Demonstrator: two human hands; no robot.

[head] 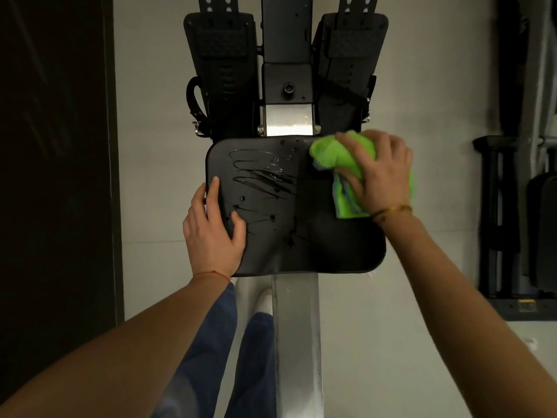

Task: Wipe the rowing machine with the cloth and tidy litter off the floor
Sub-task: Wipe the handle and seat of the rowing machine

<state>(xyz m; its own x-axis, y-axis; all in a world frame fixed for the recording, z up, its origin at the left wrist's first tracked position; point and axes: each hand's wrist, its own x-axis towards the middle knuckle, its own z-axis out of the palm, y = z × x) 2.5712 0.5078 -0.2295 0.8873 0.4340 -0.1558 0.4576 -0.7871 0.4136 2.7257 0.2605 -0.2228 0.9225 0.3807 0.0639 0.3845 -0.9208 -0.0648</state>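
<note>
The rowing machine's black seat [316, 236] fills the middle of the view, with wet streaks and droplets on its left half. My right hand [381, 173] presses a bunched bright green cloth [334, 155] onto the seat's far right corner. My left hand [211, 230] grips the seat's left edge, thumb on top. Beyond the seat are the two black footrests [224, 64] with straps and the silver rail [286, 122]. The rail [297, 327] continues toward me under the seat.
A small white scrap [320, 341] lies on the pale floor at the right. Dark gym equipment [512, 212] stands along the right side. A dark panel [54, 176] runs down the left. My legs in blue trousers [211, 342] stand left of the rail.
</note>
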